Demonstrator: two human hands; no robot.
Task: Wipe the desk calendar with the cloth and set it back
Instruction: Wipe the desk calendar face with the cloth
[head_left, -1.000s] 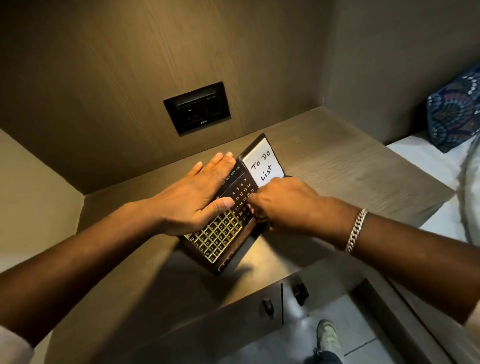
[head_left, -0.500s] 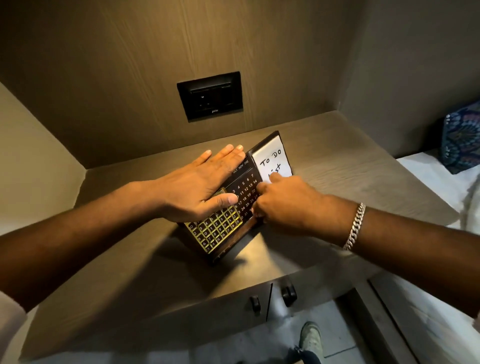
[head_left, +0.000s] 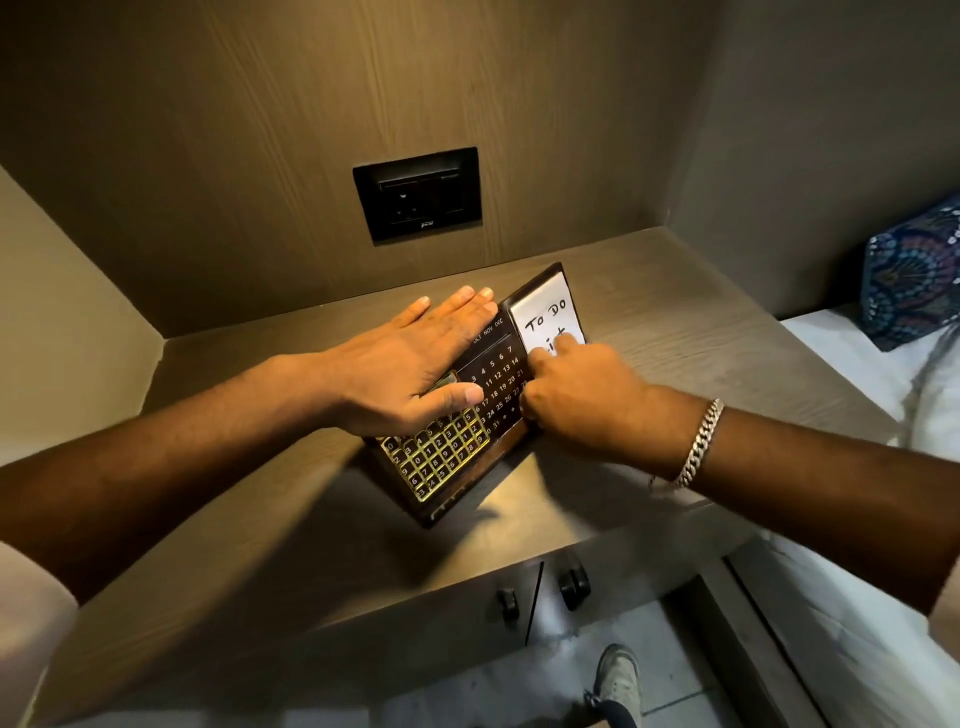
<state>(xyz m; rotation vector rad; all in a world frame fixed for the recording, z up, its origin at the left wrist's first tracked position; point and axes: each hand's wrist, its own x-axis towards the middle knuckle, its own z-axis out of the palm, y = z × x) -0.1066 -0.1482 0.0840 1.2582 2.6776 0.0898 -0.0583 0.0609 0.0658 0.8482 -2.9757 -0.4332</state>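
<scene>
The desk calendar (head_left: 451, 458), a dark wedge-shaped block with a gold number grid, date numbers and a white "To Do" note pad (head_left: 545, 306), stands tilted on the wooden desk (head_left: 691, 312). My left hand (head_left: 410, 369) lies flat over its upper left part, thumb on the front face, holding it steady. My right hand (head_left: 587, 400) has its fingers curled against the calendar's right side, with the fingertips on the lower part of the note pad. No cloth shows in either hand.
A black socket plate (head_left: 418, 195) is set in the wood back wall. Two dark drawer knobs (head_left: 574, 587) sit under the desk's front edge. A white bed (head_left: 883, 374) with a patterned pillow (head_left: 914, 270) lies to the right. My shoe (head_left: 615, 675) is on the floor below.
My right hand has slid up the calendar's face from the date numbers onto the note pad, covering the word "List". My left hand has stayed flat on the calendar.
</scene>
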